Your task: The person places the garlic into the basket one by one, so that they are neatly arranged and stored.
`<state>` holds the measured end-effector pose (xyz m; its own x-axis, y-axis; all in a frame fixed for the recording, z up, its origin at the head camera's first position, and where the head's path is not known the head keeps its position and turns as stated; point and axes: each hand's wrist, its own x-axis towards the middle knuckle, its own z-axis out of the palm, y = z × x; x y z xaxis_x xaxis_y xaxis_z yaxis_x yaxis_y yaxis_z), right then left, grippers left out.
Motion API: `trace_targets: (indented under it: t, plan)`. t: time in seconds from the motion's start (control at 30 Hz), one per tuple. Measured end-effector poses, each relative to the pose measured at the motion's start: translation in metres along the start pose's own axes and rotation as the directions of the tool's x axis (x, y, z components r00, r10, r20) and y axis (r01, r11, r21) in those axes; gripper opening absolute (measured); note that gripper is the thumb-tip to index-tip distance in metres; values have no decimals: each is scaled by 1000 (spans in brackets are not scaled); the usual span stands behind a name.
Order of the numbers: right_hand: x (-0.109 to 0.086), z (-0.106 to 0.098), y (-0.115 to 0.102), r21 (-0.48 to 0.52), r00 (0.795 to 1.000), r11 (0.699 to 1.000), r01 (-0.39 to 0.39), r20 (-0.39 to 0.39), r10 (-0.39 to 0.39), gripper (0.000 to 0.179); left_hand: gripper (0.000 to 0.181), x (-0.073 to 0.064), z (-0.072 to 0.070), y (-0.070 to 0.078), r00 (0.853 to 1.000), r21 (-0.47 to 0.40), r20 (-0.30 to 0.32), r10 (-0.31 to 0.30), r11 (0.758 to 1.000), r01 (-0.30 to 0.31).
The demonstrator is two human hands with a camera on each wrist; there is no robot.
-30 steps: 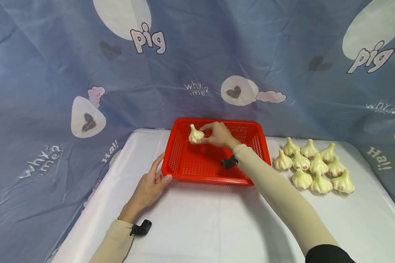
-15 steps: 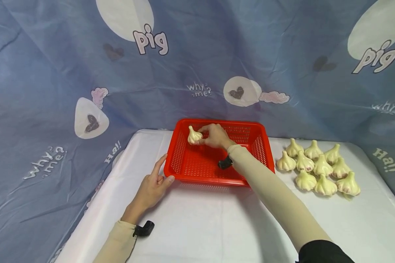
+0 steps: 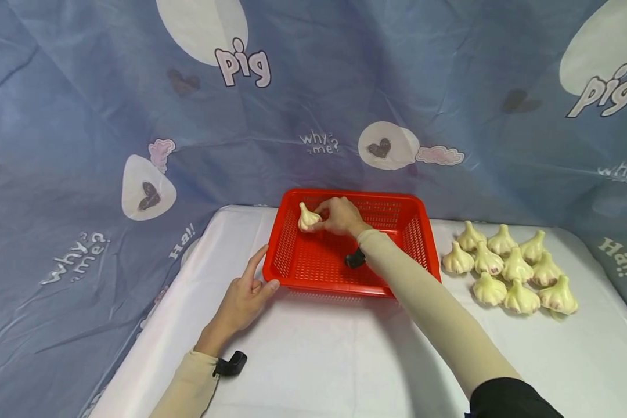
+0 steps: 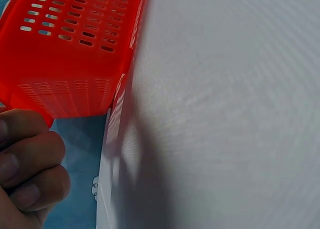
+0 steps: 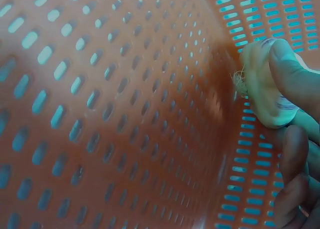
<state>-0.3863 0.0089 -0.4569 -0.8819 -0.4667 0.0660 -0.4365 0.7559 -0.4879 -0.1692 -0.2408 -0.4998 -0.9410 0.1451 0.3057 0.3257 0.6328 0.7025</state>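
A red plastic basket with slotted sides stands on the white table. My right hand reaches inside it and pinches a garlic bulb between thumb and fingers, near the far left corner. In the right wrist view the bulb shows its root tuft towards the slotted wall, with the thumb pressed on its side. My left hand holds the basket's near left corner, index finger along the left rim and thumb at the front. Its other fingers are curled below the rim in the left wrist view.
Several garlic bulbs stand in a close group on the table, right of the basket. A blue printed cloth hangs behind the table and down its left side. The white table cover stretches in front of the basket.
My right hand has shifted slightly left and down within the basket, bringing the garlic bulb lower. The left hand stays at the corner. The whole head view has drifted a little.
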Motion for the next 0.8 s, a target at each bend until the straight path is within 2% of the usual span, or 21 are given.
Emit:
trace_targets:
  t: [0.27, 0.8]
  plan:
    - [3, 4, -4, -79, 1000, 996, 29, 0, -29, 42, 80, 0, 1, 0, 1000, -3, -1, 9, 1000, -9]
    - [1, 4, -2, -133, 999, 991, 28, 45, -22, 56, 79, 0, 1, 1, 1000, 11, -6, 0, 1000, 0]
